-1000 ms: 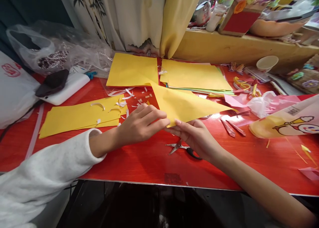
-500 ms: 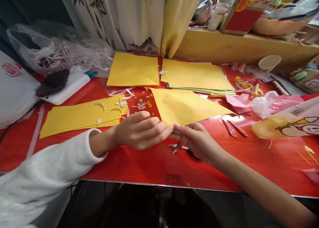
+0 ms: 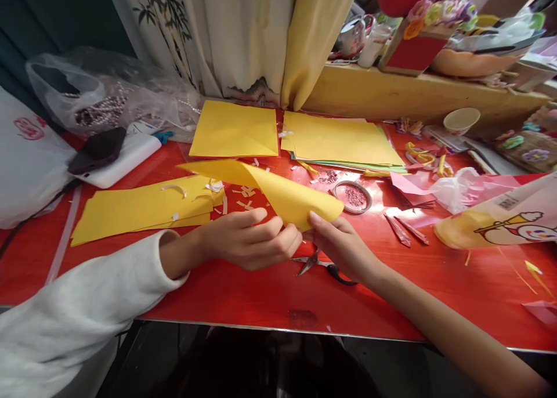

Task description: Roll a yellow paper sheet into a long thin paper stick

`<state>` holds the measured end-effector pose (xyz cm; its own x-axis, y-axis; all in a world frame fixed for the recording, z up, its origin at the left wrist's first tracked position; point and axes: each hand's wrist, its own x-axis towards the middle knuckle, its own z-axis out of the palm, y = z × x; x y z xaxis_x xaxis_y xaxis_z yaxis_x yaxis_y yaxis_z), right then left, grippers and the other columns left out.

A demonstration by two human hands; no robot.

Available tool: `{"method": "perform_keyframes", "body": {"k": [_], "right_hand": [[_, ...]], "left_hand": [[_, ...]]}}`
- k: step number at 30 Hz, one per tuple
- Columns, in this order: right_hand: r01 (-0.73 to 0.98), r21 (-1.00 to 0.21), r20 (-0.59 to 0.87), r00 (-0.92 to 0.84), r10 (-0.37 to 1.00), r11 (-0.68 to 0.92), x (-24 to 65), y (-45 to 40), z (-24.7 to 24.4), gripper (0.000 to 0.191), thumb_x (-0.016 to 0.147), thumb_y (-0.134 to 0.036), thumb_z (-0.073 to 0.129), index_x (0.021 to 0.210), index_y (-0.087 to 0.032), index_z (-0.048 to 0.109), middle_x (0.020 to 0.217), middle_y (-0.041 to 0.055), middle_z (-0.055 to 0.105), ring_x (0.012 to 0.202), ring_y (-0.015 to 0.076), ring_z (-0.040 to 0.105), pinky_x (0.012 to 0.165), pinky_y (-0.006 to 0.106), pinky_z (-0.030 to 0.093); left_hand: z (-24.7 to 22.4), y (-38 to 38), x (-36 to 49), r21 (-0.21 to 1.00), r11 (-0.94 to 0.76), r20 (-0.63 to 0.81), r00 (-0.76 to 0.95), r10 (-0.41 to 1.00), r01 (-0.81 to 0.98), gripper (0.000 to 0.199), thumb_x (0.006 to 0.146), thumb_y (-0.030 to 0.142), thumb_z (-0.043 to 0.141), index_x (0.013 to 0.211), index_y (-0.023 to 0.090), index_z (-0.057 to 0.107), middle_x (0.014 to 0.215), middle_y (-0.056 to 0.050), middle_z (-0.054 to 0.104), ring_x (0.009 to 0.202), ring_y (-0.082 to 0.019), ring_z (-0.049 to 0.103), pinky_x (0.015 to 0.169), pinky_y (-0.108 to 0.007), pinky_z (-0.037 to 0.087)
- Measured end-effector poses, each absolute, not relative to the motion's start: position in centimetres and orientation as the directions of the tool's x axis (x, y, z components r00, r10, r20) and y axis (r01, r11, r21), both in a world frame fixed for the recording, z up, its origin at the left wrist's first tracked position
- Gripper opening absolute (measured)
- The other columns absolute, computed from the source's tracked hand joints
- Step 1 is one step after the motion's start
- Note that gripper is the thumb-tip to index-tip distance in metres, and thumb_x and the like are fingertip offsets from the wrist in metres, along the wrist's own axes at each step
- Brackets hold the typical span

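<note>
A curling sheet of yellow paper [image 3: 282, 196] is held above the table, one pointed end reaching left and a rounded bend at the right. My right hand [image 3: 342, 241] pinches its lower edge, thumb on top. My left hand [image 3: 252, 239] is closed at the same edge, its curled fingertips meeting the paper close to the right hand; its thumb tip is hidden. Beneath the right hand lie scissors [image 3: 342, 275] with their blades apart, partly covered. Yellow paper strips [image 3: 130, 209] lie in a pile left of the hands, with white paper scraps on them.
Behind are two stacks of yellow paper [image 3: 235, 130] [image 3: 343, 137]. A round ring-shaped item [image 3: 354, 197] lies beyond my right hand. At right are a drink cup [image 3: 500, 215] on its side and pink paper [image 3: 411, 190]. A phone [image 3: 98, 150] and plastic bags [image 3: 39, 154] stand left.
The yellow sheet has swung leftward and curled over, its point now left instead of right. The round ring-shaped item has come into sight. Both hands stay close together near the same place.
</note>
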<state>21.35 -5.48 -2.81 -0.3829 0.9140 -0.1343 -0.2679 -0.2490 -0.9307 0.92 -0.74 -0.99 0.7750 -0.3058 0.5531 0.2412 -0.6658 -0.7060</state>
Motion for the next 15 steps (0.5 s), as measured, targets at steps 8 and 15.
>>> {"method": "perform_keyframes", "body": {"k": [8, 15], "right_hand": [[-0.247, -0.887, -0.305, -0.321, 0.897, -0.390, 20.7, -5.7, -1.8, 0.021, 0.082, -0.026, 0.058, 0.101, -0.016, 0.058, 0.078, 0.0034, 0.067, 0.064, 0.0142, 0.066, 0.061, 0.027, 0.056], [-0.097, -0.995, 0.003, -0.213, 0.977, -0.018, 23.3, -6.6, -1.5, 0.024, 0.084, -0.039, 0.056, 0.099, -0.021, 0.063, 0.092, 0.0060, 0.069, 0.082, 0.0201, 0.066, 0.072, 0.034, 0.054]], "left_hand": [[-1.6, -0.5, 1.0, -0.408, -0.754, 0.704, 0.704, 0.099, 0.515, 0.036, 0.090, 0.041, 0.043, 0.110, 0.012, 0.051, 0.112, -0.013, 0.064, 0.054, -0.007, 0.057, 0.043, -0.021, 0.038], [-1.5, -0.3, 0.8, -0.423, -0.709, 0.773, 0.633, 0.043, 0.564, 0.047, 0.090, 0.050, 0.036, 0.119, 0.014, 0.046, 0.128, -0.016, 0.053, 0.083, -0.014, 0.065, 0.057, -0.022, 0.047]]}}
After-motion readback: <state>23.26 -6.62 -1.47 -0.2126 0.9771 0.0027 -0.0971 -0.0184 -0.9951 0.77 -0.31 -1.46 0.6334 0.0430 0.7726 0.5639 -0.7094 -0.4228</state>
